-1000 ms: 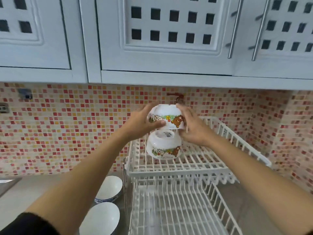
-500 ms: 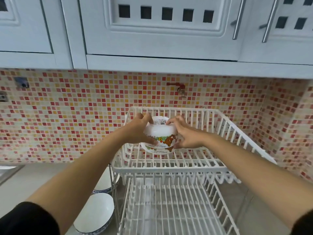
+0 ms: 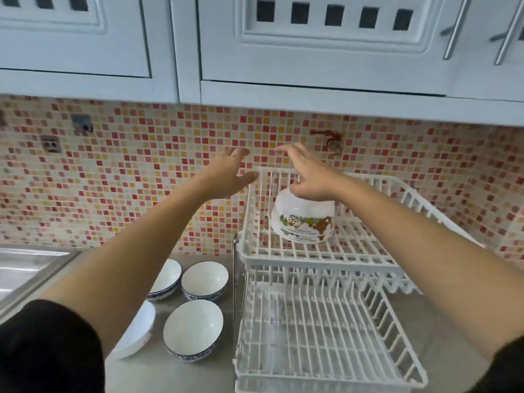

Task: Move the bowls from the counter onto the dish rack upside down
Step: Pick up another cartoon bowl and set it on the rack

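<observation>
On the upper tier: the cartoon-print bowls (image 3: 302, 219) sit upside down as a nested pair on the dish rack (image 3: 351, 251), near its back left corner, the lower rim resting on the wires.
Left hand: the left hand (image 3: 226, 175) hangs in the air beside the rack's left edge, its grip spread wide and holding nothing.
Right hand: the right hand (image 3: 310, 177) hovers just over the top of the stacked bowls, fingers splayed and empty; whether the palm brushes the bowl cannot be told from this angle.
Worktop: four white bowls with blue rims wait right way up on the worktop (image 3: 158, 373) left of the rack, namely the back left bowl (image 3: 167, 276), the back right bowl (image 3: 204, 279), the front bowl (image 3: 193, 329) and a half-hidden bowl (image 3: 139, 330) behind the left forearm.
Step in hand: probably letting go and turning to the next bowl.
Doing it well: the hands should lift straight up clear of the stack (a sideways brush could tip it), then one bowl is best taken by its rim, turned over above the rack and set flat on the wires beside the pair.
Lower tier: bare, with room to spare.
</observation>
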`<action>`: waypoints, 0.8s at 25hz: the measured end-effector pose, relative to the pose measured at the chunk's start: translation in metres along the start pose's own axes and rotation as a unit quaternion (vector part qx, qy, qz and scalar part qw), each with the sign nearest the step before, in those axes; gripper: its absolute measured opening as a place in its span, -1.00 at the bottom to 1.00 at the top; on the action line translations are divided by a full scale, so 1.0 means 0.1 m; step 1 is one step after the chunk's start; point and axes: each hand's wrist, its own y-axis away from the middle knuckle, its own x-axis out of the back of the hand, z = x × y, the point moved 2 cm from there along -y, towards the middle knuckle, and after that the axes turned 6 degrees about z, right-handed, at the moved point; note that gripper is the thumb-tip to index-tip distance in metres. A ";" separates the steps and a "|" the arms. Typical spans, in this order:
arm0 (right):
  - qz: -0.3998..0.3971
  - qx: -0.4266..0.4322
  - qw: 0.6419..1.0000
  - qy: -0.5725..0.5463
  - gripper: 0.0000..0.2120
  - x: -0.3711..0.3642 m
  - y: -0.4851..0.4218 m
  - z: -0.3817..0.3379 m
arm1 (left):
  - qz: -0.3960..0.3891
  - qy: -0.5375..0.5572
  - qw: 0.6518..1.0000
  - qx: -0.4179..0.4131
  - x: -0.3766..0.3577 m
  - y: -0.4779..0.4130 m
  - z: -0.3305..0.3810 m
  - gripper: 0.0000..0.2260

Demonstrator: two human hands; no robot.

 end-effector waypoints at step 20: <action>-0.207 -0.108 0.971 0.045 -0.52 -4.65 -0.38 -1.32 | -0.200 -0.043 0.858 0.470 -1.54 2.69 -3.28 -0.61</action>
